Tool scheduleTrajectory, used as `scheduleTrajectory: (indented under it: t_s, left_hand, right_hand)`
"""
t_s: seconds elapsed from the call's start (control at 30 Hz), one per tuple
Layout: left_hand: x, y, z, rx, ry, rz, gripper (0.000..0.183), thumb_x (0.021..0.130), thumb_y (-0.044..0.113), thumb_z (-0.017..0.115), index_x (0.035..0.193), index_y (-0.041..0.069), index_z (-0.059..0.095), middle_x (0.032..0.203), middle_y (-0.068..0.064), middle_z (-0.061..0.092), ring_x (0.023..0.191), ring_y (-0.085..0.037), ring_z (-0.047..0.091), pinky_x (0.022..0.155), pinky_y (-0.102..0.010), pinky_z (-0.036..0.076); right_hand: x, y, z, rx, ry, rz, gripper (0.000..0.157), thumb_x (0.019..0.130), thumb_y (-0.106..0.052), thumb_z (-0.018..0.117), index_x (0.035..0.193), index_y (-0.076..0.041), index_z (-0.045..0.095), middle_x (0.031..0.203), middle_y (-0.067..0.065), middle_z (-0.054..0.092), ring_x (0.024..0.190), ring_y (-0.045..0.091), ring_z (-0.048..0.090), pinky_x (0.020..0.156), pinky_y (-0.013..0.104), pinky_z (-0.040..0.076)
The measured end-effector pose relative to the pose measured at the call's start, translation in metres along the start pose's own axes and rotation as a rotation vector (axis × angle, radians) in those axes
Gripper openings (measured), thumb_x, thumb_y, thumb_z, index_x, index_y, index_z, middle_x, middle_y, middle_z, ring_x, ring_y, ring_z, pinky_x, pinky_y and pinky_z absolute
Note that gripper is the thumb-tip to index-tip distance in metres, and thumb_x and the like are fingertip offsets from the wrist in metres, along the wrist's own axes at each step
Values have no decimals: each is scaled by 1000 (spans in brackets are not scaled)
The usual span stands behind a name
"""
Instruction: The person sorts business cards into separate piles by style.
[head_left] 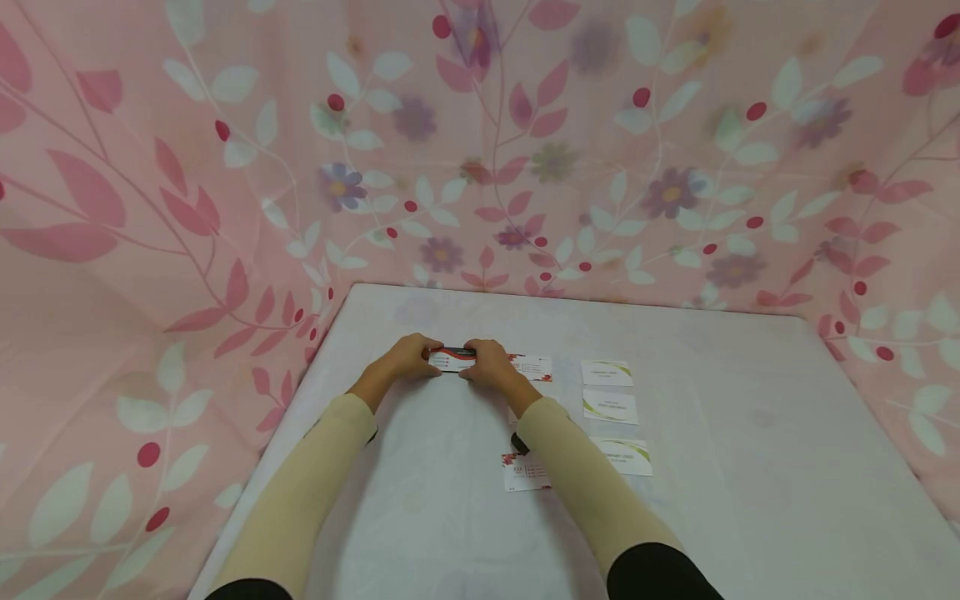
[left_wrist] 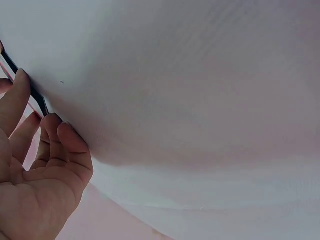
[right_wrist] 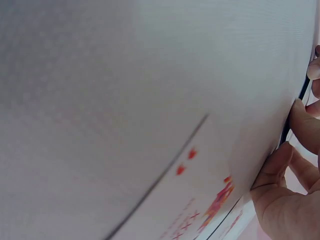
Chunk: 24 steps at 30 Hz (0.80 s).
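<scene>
A white business card [head_left: 452, 360] with a black and red wavy band lies at the far left part of the table, between both hands. Its left end is pinched by my left hand [head_left: 408, 357], thumb on the near side and fingers on the far side. My right hand [head_left: 491, 365] pinches the opposite end the same way. In the left wrist view the card's dark edge [left_wrist: 38, 97] shows by the left hand [left_wrist: 47, 175]. A white card with red floral corners [head_left: 536, 368] lies just right of my right hand, which the right wrist view also shows [right_wrist: 290, 185].
Another red-flowered card [head_left: 523, 473] lies nearer, partly behind the right sleeve [head_left: 592, 483]. A card between these two is mostly hidden by the right wrist. Three green-and-white cards [head_left: 606, 373] form a column further right. The white-covered table [head_left: 750, 467] meets a pink floral curtain [head_left: 525, 167].
</scene>
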<state>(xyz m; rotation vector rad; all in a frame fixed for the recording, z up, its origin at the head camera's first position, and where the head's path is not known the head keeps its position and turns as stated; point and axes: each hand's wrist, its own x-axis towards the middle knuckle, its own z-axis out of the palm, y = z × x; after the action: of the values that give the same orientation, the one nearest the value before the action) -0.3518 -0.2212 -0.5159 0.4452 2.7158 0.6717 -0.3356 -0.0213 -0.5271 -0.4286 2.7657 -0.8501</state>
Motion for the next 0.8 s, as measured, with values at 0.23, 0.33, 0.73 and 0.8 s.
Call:
scheduleTrajectory:
  t_s: [0.23, 0.33, 0.73, 0.8]
  left_hand:
    - [-3, -4, -2, -69, 2, -17, 65, 81, 16, 82, 140, 6, 56, 100, -10, 60, 89, -20, 51, 81, -32, 43]
    - [-5, -3, -2, -74, 2, -10, 65, 81, 15, 81, 139, 4, 55, 97, -9, 59, 87, -19, 50, 79, -31, 42]
    - [-10, -5, 1, -110, 27, -6, 62, 82, 14, 80, 138, 2, 56, 98, -9, 59, 84, -18, 50, 76, -29, 40]
    - [-9, -6, 2, -125, 37, 1, 61, 82, 14, 80, 137, 3, 57, 98, -9, 59, 82, -17, 49, 74, -29, 40]
  right_hand:
    - [0, -1, 0, 5, -26, 8, 57, 88, -25, 75, 138, -8, 55, 134, 12, 59, 123, 26, 50, 109, 42, 38]
    - [0, 1, 1, 6, -26, 11, 58, 88, -26, 75, 139, -9, 54, 134, 11, 59, 122, 26, 51, 108, 42, 39]
    - [-3, 9, 2, 61, -31, 33, 64, 84, -27, 79, 139, -7, 52, 115, 9, 61, 104, 21, 53, 96, 39, 44]
    - [-4, 8, 0, 66, -21, 37, 62, 84, -26, 79, 137, -7, 53, 110, 9, 60, 101, 21, 52, 93, 38, 44]
